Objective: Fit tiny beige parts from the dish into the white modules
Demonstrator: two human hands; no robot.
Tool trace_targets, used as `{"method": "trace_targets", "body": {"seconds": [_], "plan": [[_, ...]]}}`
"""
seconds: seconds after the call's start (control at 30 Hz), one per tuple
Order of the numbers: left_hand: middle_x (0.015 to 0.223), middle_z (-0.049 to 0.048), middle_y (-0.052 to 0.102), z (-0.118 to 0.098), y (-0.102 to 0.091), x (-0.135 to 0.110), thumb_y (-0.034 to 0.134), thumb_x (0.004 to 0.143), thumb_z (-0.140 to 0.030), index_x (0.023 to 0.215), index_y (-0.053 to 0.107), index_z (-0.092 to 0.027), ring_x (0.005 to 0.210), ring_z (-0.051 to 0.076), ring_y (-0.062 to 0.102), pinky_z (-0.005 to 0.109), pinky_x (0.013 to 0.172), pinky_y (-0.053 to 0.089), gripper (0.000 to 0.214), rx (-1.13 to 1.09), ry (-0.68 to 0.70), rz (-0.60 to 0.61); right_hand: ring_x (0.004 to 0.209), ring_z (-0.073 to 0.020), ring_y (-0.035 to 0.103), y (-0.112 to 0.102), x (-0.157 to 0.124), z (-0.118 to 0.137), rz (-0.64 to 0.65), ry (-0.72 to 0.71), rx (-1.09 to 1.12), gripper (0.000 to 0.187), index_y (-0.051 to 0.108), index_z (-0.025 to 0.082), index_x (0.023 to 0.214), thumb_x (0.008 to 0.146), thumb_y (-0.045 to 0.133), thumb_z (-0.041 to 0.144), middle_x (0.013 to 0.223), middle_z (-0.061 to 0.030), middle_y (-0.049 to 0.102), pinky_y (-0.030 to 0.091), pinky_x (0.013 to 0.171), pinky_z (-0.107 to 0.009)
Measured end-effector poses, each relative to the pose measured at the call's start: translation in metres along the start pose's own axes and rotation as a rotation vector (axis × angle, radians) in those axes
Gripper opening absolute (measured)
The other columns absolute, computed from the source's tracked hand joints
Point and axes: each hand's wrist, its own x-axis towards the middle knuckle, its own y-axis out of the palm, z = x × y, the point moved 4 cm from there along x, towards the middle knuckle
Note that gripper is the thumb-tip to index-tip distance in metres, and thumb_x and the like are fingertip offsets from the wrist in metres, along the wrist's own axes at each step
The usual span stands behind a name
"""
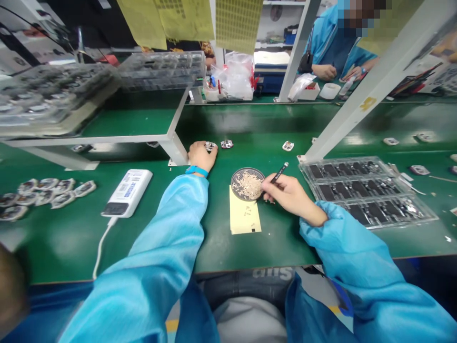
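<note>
My left hand (202, 157), a blue band at its wrist, reaches to the back of the green bench. Its fingers are closed on a small white and metal electronic part (210, 146). A similar part (226, 144) lies just right of it. In my right hand (285, 191) I grip slim black tweezers (279, 173), pinched at the dish's right edge; their tips are hidden by my fingers. The round dark dish (237, 194) holds many tiny beige pieces (249, 185). Under its front lies a yellow paper slip (244, 220) with handwriting.
A white power bank (127, 193) with a cable lies left, beside several round parts (46, 191). A clear tray of dark parts (360, 190) sits right. A raised shelf (135, 121) with stacked trays and a slanted white post (342, 109) stand behind. Across the bench sits a co-worker (328, 52).
</note>
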Motion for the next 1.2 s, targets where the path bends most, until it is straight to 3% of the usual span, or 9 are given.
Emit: {"method": "trace_targets", "body": {"seconds": [0.07, 0.13, 0.2, 0.27, 0.4, 0.5, 0.83, 1.0, 1.2], "plan": [[0.126, 0.0155, 0.064, -0.008, -0.011, -0.022, 0.066, 0.088, -0.037, 0.122, 0.061, -0.012, 0.118, 0.028, 0.058, 0.040, 0.100, 0.047, 0.042, -0.182, 0.062, -0.057, 0.063, -0.0127, 0.062, 0.008, -0.006, -0.004, 0.128, 0.050, 0.074, 0.028, 0.070, 0.016, 0.092, 0.088, 0.072, 0.043, 0.076, -0.0021, 0.070, 0.049, 0.059, -0.026], [0.117, 0.0114, 0.068, -0.018, -0.025, -0.057, 0.071, 0.084, -0.034, 0.123, 0.057, -0.015, 0.098, 0.022, 0.065, 0.033, 0.081, 0.052, 0.046, -0.447, 0.130, -0.043, 0.067, -0.0124, 0.062, 0.014, -0.012, -0.005, 0.242, 0.047, 0.038, 0.026, 0.072, 0.016, 0.090, 0.085, 0.075, 0.041, 0.084, -0.0036, 0.072, 0.050, 0.062, -0.025], [0.098, 0.0059, 0.070, -0.030, -0.038, -0.098, 0.074, 0.080, -0.033, 0.124, 0.055, -0.017, 0.078, 0.016, 0.064, 0.027, 0.066, 0.049, 0.050, -0.611, 0.211, 0.127, 0.068, -0.0121, 0.062, 0.019, -0.017, -0.005, 0.328, 0.063, 0.005, 0.024, 0.072, 0.016, 0.087, 0.085, 0.075, 0.040, 0.084, -0.0036, 0.072, 0.050, 0.063, -0.024], [0.092, 0.0024, 0.070, -0.043, -0.048, -0.136, 0.077, 0.078, -0.032, 0.125, 0.055, -0.020, 0.070, 0.014, 0.061, 0.025, 0.061, 0.046, 0.054, -0.662, 0.294, 0.388, 0.067, -0.0120, 0.062, 0.022, -0.021, -0.004, 0.372, 0.099, 0.007, 0.024, 0.072, 0.016, 0.088, 0.085, 0.076, 0.040, 0.081, -0.0029, 0.072, 0.050, 0.062, -0.023], [0.097, 0.0000, 0.072, -0.058, -0.057, -0.181, 0.074, 0.080, -0.030, 0.123, 0.057, -0.025, 0.079, 0.016, 0.068, 0.025, 0.068, 0.049, 0.047, -0.591, 0.422, 0.794, 0.067, -0.0118, 0.062, 0.026, -0.023, -0.004, 0.358, 0.092, -0.005, 0.024, 0.071, 0.016, 0.090, 0.084, 0.077, 0.038, 0.082, -0.0027, 0.072, 0.051, 0.064, -0.024], [0.100, -0.0014, 0.073, -0.061, -0.055, -0.185, 0.071, 0.083, -0.031, 0.122, 0.056, -0.028, 0.083, 0.018, 0.069, 0.026, 0.071, 0.048, 0.041, -0.478, 0.481, 0.871, 0.067, -0.0120, 0.061, 0.026, -0.022, -0.006, 0.339, 0.091, 0.001, 0.025, 0.071, 0.016, 0.090, 0.084, 0.077, 0.038, 0.082, -0.0031, 0.071, 0.051, 0.064, -0.024], [0.096, -0.0002, 0.071, -0.061, -0.054, -0.185, 0.068, 0.084, -0.030, 0.122, 0.052, -0.027, 0.080, 0.019, 0.068, 0.027, 0.068, 0.046, 0.041, -0.481, 0.427, 0.828, 0.065, -0.0119, 0.062, 0.023, -0.023, 0.001, 0.333, 0.100, 0.109, 0.024, 0.067, 0.015, 0.087, 0.085, 0.077, 0.038, 0.079, -0.0030, 0.068, 0.053, 0.063, -0.025], [0.102, 0.0015, 0.070, -0.058, -0.051, -0.182, 0.071, 0.080, -0.022, 0.120, 0.053, -0.025, 0.084, 0.017, 0.068, 0.027, 0.074, 0.050, 0.044, -0.730, 0.277, 0.804, 0.066, -0.0139, 0.065, 0.006, -0.020, 0.015, 0.060, -0.053, 0.272, 0.020, 0.064, 0.017, 0.086, 0.087, 0.076, 0.034, 0.082, -0.0054, 0.068, 0.056, 0.060, -0.028], [0.102, 0.0035, 0.068, -0.059, -0.046, -0.182, 0.081, 0.077, -0.036, 0.112, 0.056, -0.022, 0.088, 0.017, 0.066, 0.028, 0.077, 0.051, 0.045, -0.944, 0.066, 0.827, 0.083, -0.0200, 0.068, -0.001, -0.021, 0.024, -0.207, -0.310, 0.115, 0.008, 0.066, 0.020, 0.087, 0.088, 0.073, 0.023, 0.083, -0.0067, 0.069, 0.058, 0.075, -0.037]]}}
